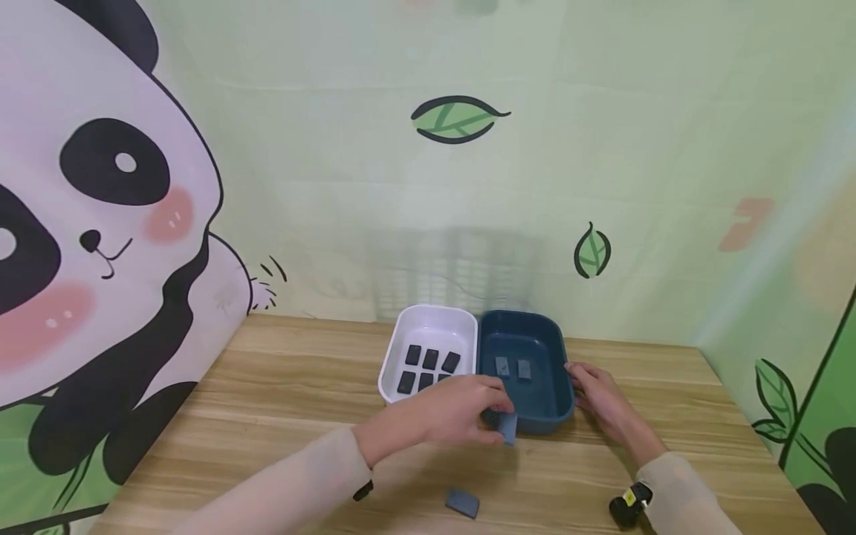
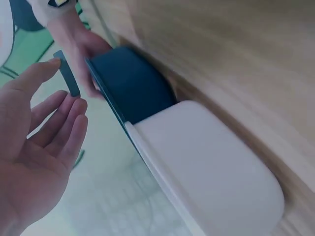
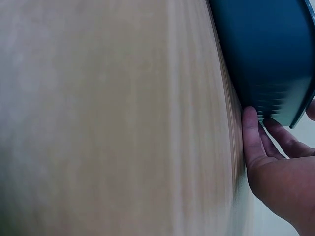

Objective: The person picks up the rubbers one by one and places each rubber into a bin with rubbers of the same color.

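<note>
Table of pale wood fills the booth floor, with a panda backdrop behind and to the side. Two trays sit side by side, touching, near its far edge: a white tray holding several dark tiles, and a blue tray with two grey-blue tiles lying in it. The left hand reaches across the near rim of the blue tray, pinching a grey-blue tile between thumb and fingertips, just at that rim. The right hand rests against the blue tray's right wall, fingers laid flat, holding nothing. One loose tile lies on the table nearer the person.
</note>
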Available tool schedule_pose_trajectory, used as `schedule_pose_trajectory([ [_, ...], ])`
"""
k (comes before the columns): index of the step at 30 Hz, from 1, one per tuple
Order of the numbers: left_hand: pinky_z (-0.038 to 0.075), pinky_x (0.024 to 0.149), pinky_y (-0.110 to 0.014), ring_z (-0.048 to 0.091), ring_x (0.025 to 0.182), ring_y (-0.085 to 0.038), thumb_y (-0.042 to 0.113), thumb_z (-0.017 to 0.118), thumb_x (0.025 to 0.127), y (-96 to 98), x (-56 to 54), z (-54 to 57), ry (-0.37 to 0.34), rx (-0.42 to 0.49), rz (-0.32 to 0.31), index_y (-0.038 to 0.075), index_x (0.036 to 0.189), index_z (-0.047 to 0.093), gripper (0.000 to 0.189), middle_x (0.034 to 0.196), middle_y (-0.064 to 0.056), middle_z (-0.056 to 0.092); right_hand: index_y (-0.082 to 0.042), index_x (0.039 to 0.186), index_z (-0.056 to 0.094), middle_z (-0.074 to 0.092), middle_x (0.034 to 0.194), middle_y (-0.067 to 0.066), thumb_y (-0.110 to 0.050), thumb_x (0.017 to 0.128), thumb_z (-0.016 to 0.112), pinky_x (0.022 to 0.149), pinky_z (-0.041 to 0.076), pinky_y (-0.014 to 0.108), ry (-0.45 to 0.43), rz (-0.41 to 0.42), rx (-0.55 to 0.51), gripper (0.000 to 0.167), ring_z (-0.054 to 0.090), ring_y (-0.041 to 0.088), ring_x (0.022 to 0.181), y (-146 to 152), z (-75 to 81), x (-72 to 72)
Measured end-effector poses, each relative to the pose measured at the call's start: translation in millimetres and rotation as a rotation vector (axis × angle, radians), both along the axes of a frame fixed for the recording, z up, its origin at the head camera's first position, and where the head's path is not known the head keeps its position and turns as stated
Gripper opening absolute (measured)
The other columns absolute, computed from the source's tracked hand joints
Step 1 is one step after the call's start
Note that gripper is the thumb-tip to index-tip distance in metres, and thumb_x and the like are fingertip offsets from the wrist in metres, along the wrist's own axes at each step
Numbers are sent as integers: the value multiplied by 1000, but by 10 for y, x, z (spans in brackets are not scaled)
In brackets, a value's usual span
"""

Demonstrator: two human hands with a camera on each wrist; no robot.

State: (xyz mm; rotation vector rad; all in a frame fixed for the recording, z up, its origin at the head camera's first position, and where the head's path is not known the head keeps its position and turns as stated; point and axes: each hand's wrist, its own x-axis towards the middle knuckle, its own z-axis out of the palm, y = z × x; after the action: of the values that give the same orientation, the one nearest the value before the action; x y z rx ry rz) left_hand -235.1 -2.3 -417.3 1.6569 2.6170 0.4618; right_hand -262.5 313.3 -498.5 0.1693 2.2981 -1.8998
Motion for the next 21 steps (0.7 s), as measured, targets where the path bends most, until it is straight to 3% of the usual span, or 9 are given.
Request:
schedule_pose_trajectory([
  [5,54,92,-18,67,107,-6,38,81,95,130,-257,-9,-9,3,95,14,127,75,40,119,4,68,13,154,39,54,147,29,-33,115,44,93,58,25,-6,-5,1,61,61,13,117,11,-6,-15],
  [9,55,94,-22,67,108,-9,39,81,95,214,-508,-98,-12,-32,185,15,128,75,41,120,4,68,13,154,38,54,148,28,-35,115,45,93,58,25,-6,-5,1,62,61,14,119,23,-25,-30],
  [12,55,95,-23,67,108,-9,39,81,96,273,-671,-182,-6,-68,218,16,128,75,40,121,4,68,13,153,40,54,147,28,-34,114,45,93,58,26,-4,-6,-4,61,61,15,120,24,-34,-31],
  [16,54,97,-24,66,110,-10,40,80,96,355,-790,-256,20,-126,208,17,129,75,40,121,4,68,12,151,43,58,144,26,-32,113,47,91,58,25,-2,-14,-6,58,63,13,117,14,-30,-18],
  [21,56,95,-26,66,111,-11,41,79,96,449,-831,-310,66,-202,201,18,128,76,39,120,5,68,12,150,44,60,142,25,-33,113,48,91,58,24,6,-14,-11,58,63,12,115,12,-7,-4],
])
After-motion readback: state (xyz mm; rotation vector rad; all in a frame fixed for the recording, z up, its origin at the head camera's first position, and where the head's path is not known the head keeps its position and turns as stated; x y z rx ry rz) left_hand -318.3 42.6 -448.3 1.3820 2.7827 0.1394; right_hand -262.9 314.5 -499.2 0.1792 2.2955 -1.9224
